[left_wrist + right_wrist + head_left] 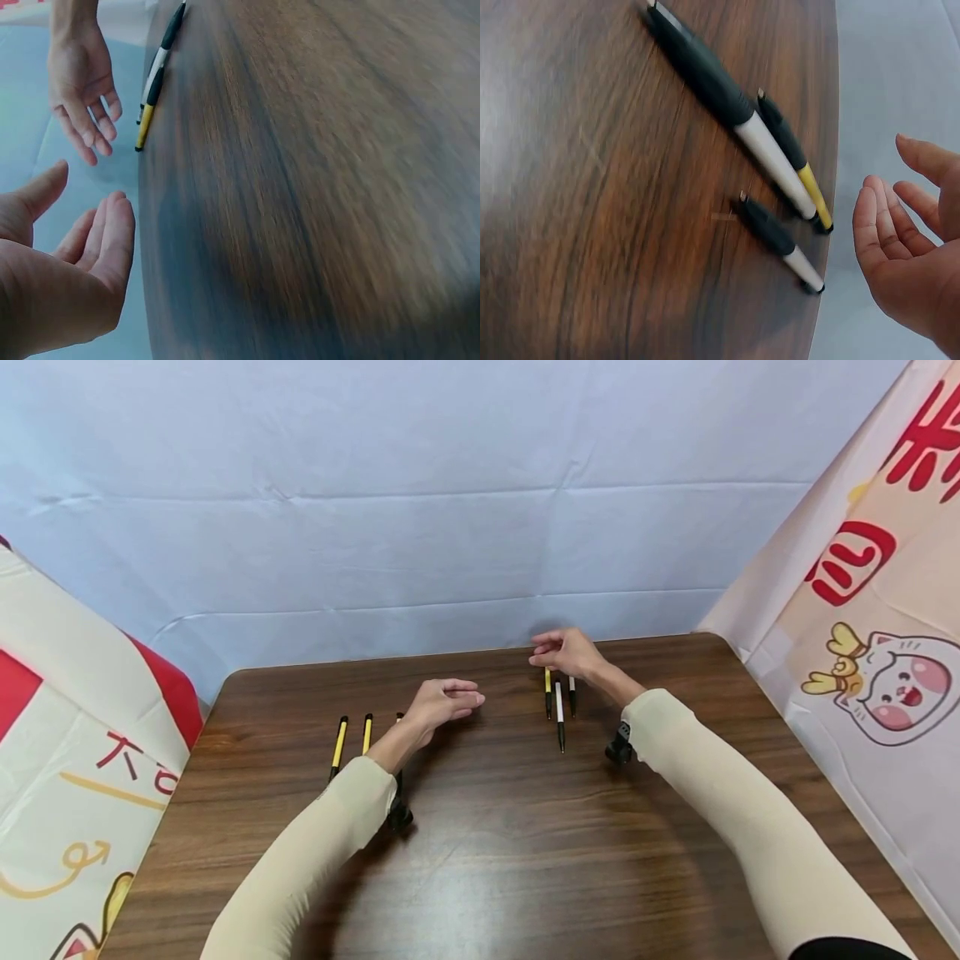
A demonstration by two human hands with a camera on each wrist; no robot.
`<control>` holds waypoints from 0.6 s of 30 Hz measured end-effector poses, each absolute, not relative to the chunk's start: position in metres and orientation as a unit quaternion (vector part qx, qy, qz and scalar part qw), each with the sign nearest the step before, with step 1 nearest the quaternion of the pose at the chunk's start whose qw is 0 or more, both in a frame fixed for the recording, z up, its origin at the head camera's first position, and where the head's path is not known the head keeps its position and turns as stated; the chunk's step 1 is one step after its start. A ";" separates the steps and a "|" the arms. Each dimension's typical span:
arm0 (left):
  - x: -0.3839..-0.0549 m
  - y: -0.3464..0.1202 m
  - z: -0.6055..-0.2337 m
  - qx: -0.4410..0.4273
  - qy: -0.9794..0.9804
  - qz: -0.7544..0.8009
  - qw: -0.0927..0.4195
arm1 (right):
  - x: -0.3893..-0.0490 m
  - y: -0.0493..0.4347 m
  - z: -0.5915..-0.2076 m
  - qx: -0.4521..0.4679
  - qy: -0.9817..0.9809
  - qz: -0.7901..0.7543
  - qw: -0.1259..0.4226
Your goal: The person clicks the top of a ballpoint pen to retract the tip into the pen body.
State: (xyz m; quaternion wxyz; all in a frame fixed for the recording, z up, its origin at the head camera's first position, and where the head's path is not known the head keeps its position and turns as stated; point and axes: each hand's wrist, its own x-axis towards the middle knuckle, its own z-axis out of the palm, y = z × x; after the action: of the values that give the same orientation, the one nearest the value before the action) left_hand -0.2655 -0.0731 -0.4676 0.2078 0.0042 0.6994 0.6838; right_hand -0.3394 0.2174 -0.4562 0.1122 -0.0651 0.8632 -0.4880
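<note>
My left hand [442, 703] hovers over the table's left-centre part, fingers loosely extended and holding nothing. Near its wrist lie a yellow pen [340, 745] and a second yellow pen [367, 735]; a third pen [399, 717] is mostly hidden by the forearm. Close to the far edge, my right hand [567, 653] is held above a cluster of pens, its fingers slightly bent with nothing between them. That cluster has a long white pen [772, 161], a yellow pen [814, 191] beside it and another white pen [802, 268], all with black grips. The right wrist view shows the hand apart from them.
Everything lies on a dark wood-grain table [480, 827]. A pale cloth [420, 510] hangs behind its far edge. Printed cloths with red characters and cartoons flank it, one on the left [45, 793] and one on the right [862, 652].
</note>
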 end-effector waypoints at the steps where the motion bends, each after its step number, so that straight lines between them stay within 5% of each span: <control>1: -0.266 -0.071 -0.468 0.003 0.698 0.685 0.209 | -0.341 0.219 -0.457 -0.064 0.864 -0.486 0.111; 18: -0.286 -0.021 -0.470 0.013 0.699 0.684 0.208 | -0.356 0.242 -0.470 -0.049 0.881 -0.460 0.100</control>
State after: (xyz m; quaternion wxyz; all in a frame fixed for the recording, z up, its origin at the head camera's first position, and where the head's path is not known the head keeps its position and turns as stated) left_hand -0.2859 -0.0211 -0.4695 0.2076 0.0130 0.6994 0.6838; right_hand -0.3564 0.2417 -0.4700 0.1002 -0.0492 0.8810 -0.4598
